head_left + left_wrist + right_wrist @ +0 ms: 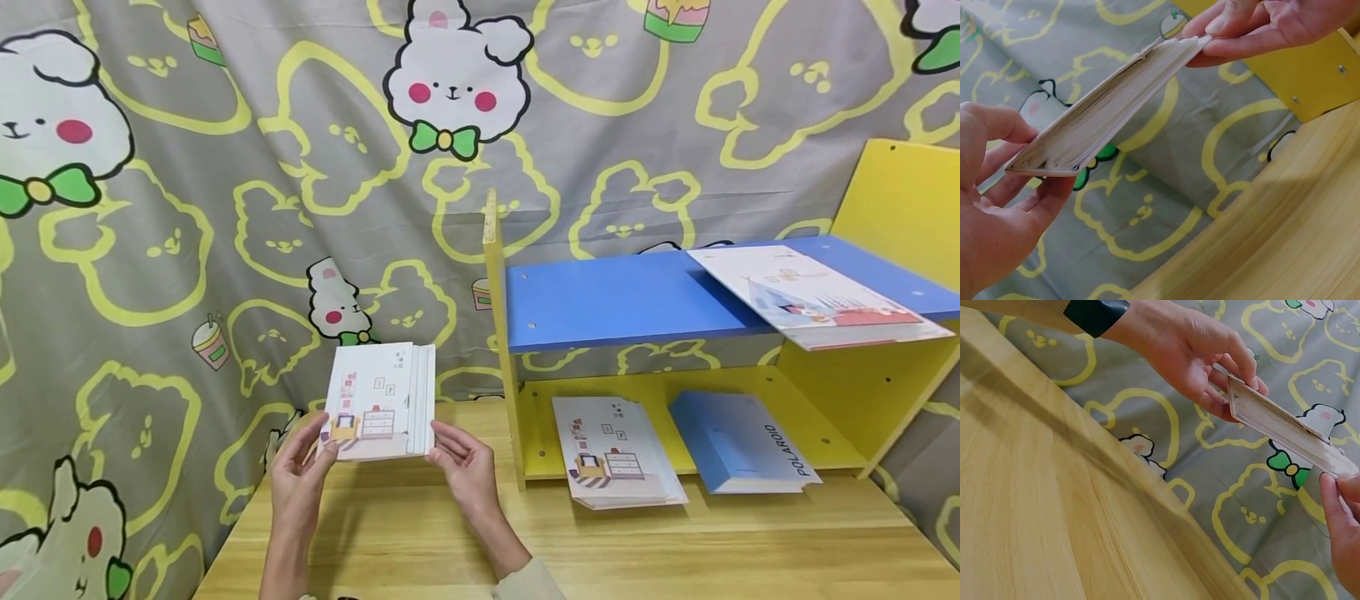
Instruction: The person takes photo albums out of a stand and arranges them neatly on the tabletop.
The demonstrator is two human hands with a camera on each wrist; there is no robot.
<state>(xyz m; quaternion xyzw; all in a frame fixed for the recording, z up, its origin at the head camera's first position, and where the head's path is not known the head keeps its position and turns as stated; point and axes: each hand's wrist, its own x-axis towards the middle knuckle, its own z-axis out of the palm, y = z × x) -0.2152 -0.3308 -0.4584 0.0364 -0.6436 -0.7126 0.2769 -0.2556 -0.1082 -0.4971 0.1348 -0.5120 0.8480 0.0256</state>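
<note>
Left hand (302, 458), right hand (467, 468) | white book (369, 396) is pinched by both near its lower corners | held up between them

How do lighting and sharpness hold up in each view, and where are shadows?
Head: brightest, lettering on the blue book readable, soft shadows on the table; left wrist: dimmer, pages of the held book soft; right wrist: also dim, a long shadow band crossing the table.

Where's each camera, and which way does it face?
Head: on the head, facing forward and down at the held book and shelf; left hand, right hand show.
Left wrist: on it, facing the book's edge; both hands show.
Right wrist: on it, facing the book's edge and table; both hands show.
Wrist views share book and curtain.
</note>
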